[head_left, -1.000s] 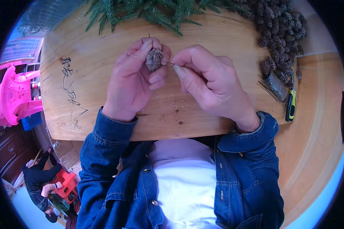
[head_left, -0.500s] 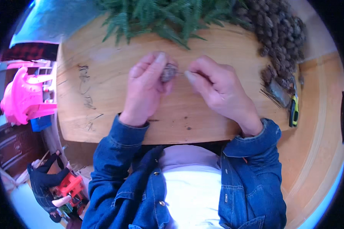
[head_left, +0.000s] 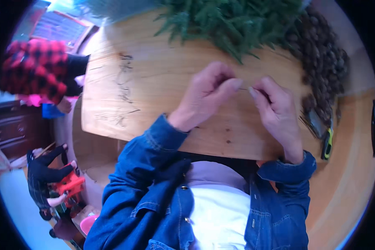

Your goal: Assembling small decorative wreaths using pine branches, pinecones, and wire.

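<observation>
Thin wire (head_left: 244, 88) in play beside heaped pine cones (head_left: 327, 62)

One piece looks to be midway, judging by how things lie: the wire is out and spans the short gap between the left hand (head_left: 208, 98) and the right hand (head_left: 279, 110), with nothing to mark it as finished. The right thumb and forefinger pinch together on the wire's end. The left fingers curl inward with the thumb laid forward; blur and the hand itself hide their grip, so I cannot tell how far they close or whether they hold a cone. Plenty seems left: the heap lies loose at the right, with a bundle of wires (head_left: 307, 127) and a yellow-and-black tool (head_left: 327, 143) just below it.

Both hands are above a pale wooden table (head_left: 154, 79), marked with dark handwriting (head_left: 125, 87) on its left. Green sprigs (head_left: 225, 25) cover its far edge. Beyond the left edge is a person in a red-and-black checked top (head_left: 37, 68); farther off, another person in dark clothing (head_left: 39, 181) is beside a red stool (head_left: 73, 183), near a dark brown cabinet (head_left: 21, 127).
</observation>
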A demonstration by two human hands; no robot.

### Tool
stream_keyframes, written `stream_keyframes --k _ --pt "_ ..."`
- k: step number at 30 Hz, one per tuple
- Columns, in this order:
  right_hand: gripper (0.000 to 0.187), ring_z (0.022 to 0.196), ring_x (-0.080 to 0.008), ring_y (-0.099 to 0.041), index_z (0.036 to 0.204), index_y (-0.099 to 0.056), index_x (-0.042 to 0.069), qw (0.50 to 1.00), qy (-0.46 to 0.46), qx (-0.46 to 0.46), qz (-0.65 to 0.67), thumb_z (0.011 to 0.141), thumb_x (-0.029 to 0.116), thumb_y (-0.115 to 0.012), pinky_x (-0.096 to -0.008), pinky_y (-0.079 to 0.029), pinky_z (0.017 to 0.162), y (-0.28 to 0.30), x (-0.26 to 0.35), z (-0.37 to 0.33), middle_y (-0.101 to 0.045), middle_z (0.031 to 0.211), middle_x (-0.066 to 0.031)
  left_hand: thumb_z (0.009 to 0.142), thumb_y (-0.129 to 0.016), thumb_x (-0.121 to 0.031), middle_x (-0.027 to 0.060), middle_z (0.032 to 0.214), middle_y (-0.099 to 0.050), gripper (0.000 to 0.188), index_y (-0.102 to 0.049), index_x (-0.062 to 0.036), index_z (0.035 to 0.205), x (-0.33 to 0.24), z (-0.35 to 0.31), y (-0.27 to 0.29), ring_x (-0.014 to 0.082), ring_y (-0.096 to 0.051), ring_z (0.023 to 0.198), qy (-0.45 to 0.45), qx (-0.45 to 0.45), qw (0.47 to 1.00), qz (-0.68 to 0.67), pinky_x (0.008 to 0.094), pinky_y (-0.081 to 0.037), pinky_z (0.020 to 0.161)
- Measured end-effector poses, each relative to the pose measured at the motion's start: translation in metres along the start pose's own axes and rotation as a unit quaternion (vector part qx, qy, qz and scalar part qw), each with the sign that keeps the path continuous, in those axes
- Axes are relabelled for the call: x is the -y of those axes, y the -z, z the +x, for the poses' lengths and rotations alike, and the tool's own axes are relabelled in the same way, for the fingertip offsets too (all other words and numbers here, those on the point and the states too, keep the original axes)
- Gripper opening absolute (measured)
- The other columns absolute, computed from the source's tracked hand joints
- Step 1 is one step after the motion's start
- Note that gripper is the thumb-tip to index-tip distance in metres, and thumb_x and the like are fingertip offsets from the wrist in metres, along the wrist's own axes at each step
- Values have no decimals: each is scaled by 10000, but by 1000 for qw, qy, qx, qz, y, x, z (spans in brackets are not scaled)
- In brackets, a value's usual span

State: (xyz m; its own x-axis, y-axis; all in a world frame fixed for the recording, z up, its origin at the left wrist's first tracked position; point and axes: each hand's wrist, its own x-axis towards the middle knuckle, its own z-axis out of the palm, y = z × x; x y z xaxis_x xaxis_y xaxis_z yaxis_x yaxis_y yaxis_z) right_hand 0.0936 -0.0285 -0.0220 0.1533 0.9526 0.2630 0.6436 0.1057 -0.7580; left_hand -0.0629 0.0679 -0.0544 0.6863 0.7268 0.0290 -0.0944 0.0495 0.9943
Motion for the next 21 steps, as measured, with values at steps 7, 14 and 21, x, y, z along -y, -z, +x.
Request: stream_keyframes --k 7,14,21 --pt "83 569 -301 -527 809 -534 9 998 14 52 -43 834 58 -596 -362 -392 524 19 9 -1 -534 649 -155 845 -679 -118 67 749 -590 195 -569 6 948 -2 -7 4 100 -552 659 -87 72 974 197 246 -462 574" --pt "102 569 -281 -540 813 -540 5 991 2 90 -99 854 86 -588 -368 -397 528 31 15 -2 -552 638 -134 840 -679 -121 84 745 -601 193 -574 -1 950 -1 -4 -8 131 -560 614 -258 104 900 336 258 -462 565" --pt "146 609 -69 -519 885 -594 18 973 -130 105 156 901 163 -599 -259 -388 522 37 4 6 -568 689 27 870 -643 -125 60 776 -610 198 -571 16 989 -7 -10 -5 105 -551 612 -89 113 969 199 249 -450 548"
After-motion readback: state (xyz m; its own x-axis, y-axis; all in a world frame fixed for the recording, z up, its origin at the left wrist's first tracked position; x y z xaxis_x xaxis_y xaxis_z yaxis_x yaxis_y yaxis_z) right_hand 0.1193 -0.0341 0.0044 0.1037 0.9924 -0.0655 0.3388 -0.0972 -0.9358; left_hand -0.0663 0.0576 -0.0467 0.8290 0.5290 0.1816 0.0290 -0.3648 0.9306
